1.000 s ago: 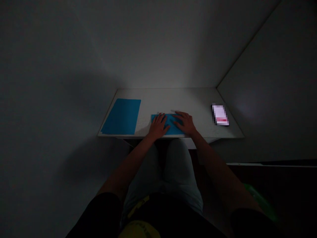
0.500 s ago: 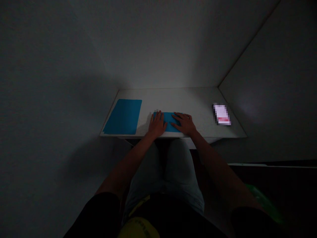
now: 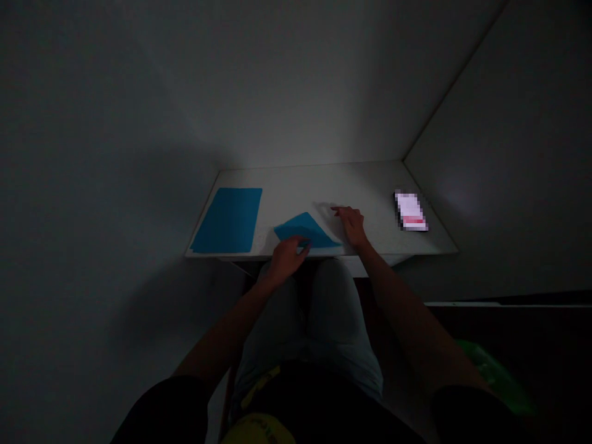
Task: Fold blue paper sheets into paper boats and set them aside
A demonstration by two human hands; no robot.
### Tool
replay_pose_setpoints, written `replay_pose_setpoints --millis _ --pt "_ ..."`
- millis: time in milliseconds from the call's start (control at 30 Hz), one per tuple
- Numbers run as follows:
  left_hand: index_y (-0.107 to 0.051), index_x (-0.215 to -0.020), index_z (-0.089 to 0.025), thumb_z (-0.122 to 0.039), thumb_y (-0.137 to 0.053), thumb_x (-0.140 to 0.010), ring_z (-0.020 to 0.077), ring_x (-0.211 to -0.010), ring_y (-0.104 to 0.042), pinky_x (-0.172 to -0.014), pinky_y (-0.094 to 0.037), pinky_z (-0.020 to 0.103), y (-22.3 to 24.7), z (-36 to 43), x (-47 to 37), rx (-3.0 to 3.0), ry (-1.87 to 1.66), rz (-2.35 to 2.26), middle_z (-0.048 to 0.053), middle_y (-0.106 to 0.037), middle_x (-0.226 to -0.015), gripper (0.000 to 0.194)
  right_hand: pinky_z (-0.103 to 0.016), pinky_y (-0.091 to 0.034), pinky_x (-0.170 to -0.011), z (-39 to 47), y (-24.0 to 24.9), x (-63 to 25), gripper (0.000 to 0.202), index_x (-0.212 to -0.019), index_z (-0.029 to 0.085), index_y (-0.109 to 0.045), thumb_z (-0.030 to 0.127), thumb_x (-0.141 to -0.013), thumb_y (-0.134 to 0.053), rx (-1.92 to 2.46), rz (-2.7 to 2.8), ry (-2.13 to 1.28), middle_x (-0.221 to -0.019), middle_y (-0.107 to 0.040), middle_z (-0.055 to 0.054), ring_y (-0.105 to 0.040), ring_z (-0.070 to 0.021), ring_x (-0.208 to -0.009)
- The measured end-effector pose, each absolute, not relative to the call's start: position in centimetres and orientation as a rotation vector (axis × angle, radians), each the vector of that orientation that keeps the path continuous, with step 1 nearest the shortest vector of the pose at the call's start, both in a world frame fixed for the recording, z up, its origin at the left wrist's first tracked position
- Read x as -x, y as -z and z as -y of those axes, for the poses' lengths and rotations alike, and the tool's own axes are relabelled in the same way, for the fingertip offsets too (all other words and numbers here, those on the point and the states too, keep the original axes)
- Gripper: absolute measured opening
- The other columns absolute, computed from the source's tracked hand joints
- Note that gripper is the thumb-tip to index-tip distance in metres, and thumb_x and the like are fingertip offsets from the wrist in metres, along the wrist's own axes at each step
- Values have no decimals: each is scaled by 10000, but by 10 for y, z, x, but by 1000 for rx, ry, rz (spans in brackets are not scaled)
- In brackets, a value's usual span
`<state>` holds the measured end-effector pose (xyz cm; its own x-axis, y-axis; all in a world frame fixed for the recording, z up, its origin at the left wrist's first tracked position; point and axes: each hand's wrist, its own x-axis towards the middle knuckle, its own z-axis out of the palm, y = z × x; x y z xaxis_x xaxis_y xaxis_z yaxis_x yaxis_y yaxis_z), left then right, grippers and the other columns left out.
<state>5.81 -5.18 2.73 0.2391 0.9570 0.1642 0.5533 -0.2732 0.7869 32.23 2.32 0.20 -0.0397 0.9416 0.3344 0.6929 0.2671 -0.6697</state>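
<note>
A folded sheet of blue paper lies turned at an angle near the front edge of the white table, its right corner pointing to the right. My left hand pinches its near edge between thumb and fingers. To the right of the paper, apart from it, my right hand hovers just over the tabletop. Its fingers point left, partly spread, and hold nothing.
A stack of larger blue sheets lies on the left of the white table. At the right end is a phone with a lit screen. Walls enclose the table behind and at the sides. A green bag-like thing is low on the right.
Both hands were flat on the blue paper. My left hand has drawn back and gripped the near edge, and the paper has turned. My right hand has lifted off it.
</note>
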Motion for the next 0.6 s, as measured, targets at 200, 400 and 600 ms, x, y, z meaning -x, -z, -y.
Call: replay_pose_setpoints --millis 200,400,600 --pt "-747 -1206 -205 -542 -853 -839 303 -1201 -734 -1073 -587 456 -56 -2 -47 -882 -1577 -1192 108 -799 -1219 510 -477 -453 -1124 -27 -1 -328 684 -1280 303 -784 563 -1148 -166 1360 1874 -485 -1275 -789 -44 -673 -267 -1195" --pt "-699 -1278 -223 -313 -877 -801 276 -1178 -750 -1064 -600 470 -34 -12 -51 -758 -1554 -1361 109 -778 -1283 517 -419 -545 -1028 -34 1 -327 560 -1103 276 -831 641 -1098 -407 1320 1999 -497 -1051 -828 -48 -762 -259 -1033" --pt "-702 -1190 -190 -253 -898 -796 271 -1170 -743 -1077 -598 433 -15 2 -52 -1109 -1379 -1508 106 -788 -1214 445 -443 -583 -971 -35 4 -324 390 -1238 259 -772 515 -948 -726 1347 1941 -534 -1065 -831 -61 -776 -273 -994"
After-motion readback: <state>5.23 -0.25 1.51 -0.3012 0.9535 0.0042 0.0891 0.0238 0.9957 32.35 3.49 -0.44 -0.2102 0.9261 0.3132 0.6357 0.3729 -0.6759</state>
